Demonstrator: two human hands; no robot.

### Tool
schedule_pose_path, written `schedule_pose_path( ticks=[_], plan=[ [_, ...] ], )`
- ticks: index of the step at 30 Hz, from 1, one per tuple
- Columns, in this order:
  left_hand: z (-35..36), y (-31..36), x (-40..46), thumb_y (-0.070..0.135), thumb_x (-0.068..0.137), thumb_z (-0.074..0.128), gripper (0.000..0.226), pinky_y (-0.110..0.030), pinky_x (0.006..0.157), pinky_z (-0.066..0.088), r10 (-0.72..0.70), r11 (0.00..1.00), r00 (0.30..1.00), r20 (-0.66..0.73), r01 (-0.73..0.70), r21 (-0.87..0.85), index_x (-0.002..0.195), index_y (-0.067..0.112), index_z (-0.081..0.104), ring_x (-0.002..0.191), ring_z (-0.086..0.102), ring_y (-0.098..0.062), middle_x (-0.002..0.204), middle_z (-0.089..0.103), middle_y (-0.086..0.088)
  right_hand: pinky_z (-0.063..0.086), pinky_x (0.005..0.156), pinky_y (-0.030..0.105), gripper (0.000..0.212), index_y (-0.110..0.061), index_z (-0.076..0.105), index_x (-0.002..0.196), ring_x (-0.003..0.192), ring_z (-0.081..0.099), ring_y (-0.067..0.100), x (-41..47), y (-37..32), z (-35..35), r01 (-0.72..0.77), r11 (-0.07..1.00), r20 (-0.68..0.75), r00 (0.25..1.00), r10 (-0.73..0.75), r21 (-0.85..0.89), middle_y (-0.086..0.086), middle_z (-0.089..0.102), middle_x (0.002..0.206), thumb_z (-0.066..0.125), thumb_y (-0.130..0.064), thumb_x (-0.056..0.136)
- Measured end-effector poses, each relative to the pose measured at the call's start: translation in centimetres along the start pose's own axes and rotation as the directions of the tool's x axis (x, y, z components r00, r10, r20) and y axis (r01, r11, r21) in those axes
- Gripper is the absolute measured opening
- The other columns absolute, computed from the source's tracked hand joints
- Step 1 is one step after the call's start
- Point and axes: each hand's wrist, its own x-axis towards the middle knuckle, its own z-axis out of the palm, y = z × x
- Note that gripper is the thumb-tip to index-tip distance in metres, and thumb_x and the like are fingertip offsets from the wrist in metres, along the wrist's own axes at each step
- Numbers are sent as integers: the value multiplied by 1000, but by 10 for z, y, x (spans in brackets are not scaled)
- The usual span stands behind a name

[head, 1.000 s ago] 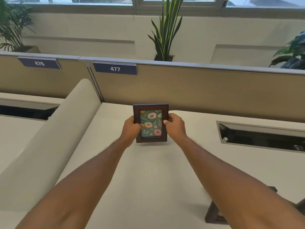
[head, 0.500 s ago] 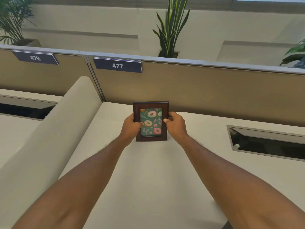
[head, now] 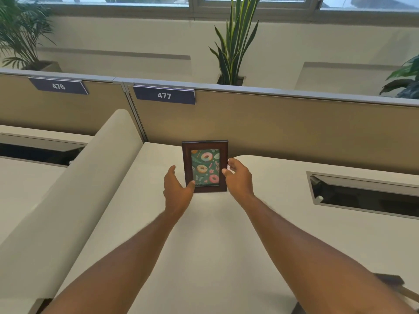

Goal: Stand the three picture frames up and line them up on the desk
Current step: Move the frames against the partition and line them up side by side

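Note:
A dark brown picture frame (head: 205, 166) with a green doughnut print stands upright on the white desk (head: 204, 250), close to the beige partition. My left hand (head: 178, 191) is at its lower left corner, fingers apart, thumb tip just overlapping the frame. At the frame's right edge my right hand (head: 239, 177) is loosely spread, its fingertips barely touching the wood. Neither hand grips it. A dark brown piece (head: 391, 279), possibly another frame, lies at the bottom right, mostly hidden behind my right arm.
The beige partition (head: 294, 125) with label 477 runs behind the desk. A rounded cream divider (head: 68, 193) borders the desk on the left. An open cable slot (head: 362, 196) is sunk into the desk at right. Potted plants (head: 231, 46) stand behind the partition.
Both hands gripped the frame's sides before; now their fingers have spread and drawn back a little, and the frame stands on the desk by itself.

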Motion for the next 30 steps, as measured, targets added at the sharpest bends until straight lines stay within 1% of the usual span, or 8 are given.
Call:
schedule_pose_path(
  ticks=[2, 5, 8, 11, 15, 18, 24, 30],
  plan=[
    [3, -2, -26, 18, 81, 79, 82, -55, 114, 36, 37, 998, 998, -56, -35, 48, 149, 11, 34, 140, 42, -31, 153, 42, -12, 41, 85, 10, 46, -11, 49, 139, 124, 51, 13, -25, -3, -5, 20, 999, 18, 1000, -21, 38, 4, 55, 139, 59, -12, 94],
    [7, 1, -70, 17, 80, 80, 78, -53, 109, 36, 82, 994, 995, -62, -77, 71, 145, 10, 37, 138, 43, -30, 148, 45, -10, 41, 100, 24, 49, -15, 46, 141, 131, 47, 18, -64, -1, -16, 45, 998, 13, 999, -46, 44, 3, 51, 142, 60, -15, 93],
    [11, 2, -109, 19, 82, 77, 76, -49, 112, 40, 92, 996, 995, 48, -92, 15, 146, 16, 35, 137, 44, -25, 149, 43, -5, 40, 109, 38, 49, -18, 48, 140, 134, 45, 21, -102, 5, -33, 84, 996, 8, 996, -84, 2, 3, 49, 145, 60, -19, 93],
    [13, 8, -152, 12, 84, 74, 76, -38, 113, 40, 120, 992, 976, 181, -109, -70, 149, 17, 35, 136, 43, -19, 151, 42, -1, 40, 109, 32, 47, -18, 49, 139, 133, 46, 16, -144, 11, -61, 163, 987, 11, 987, -163, -5, 0, 51, 144, 60, -17, 93],
    [25, 22, -205, 9, 83, 73, 78, -26, 104, 38, 133, 987, 954, 269, -103, -124, 149, 22, 35, 134, 44, -12, 151, 41, 7, 37, 98, 8, 45, -20, 52, 136, 127, 48, 3, -196, 20, -107, 234, 971, -17, 972, -233, 44, -12, 52, 138, 61, -15, 93],
    [34, 31, -239, 7, 83, 72, 75, -27, 103, 40, 140, 982, 938, 316, -92, -162, 147, 24, 37, 131, 46, -9, 148, 44, 10, 38, 90, 1, 44, -25, 53, 135, 117, 48, -14, -228, 33, -140, 259, 964, -37, 966, -257, 65, -27, 50, 129, 62, -17, 93],
    [57, 41, -295, 2, 83, 70, 63, -30, 98, 50, 146, 979, 918, 369, -81, -186, 137, 24, 47, 117, 58, -7, 126, 59, 8, 49, 90, 16, 31, -23, 63, 122, 110, 60, -2, -271, 72, -203, 275, 959, -114, 957, -266, 66, -16, 66, 115, 63, -15, 92],
    [82, 50, -325, 6, 88, 69, 55, -26, 91, 51, 76, 993, 893, 443, -26, -118, 136, 21, 48, 114, 59, -13, 122, 62, 3, 61, 68, 31, 7, -27, 60, 98, 96, 64, 8, -274, 111, -256, 166, 985, -273, 951, -146, 51, -9, 64, 98, 60, -21, 94]
  ],
)
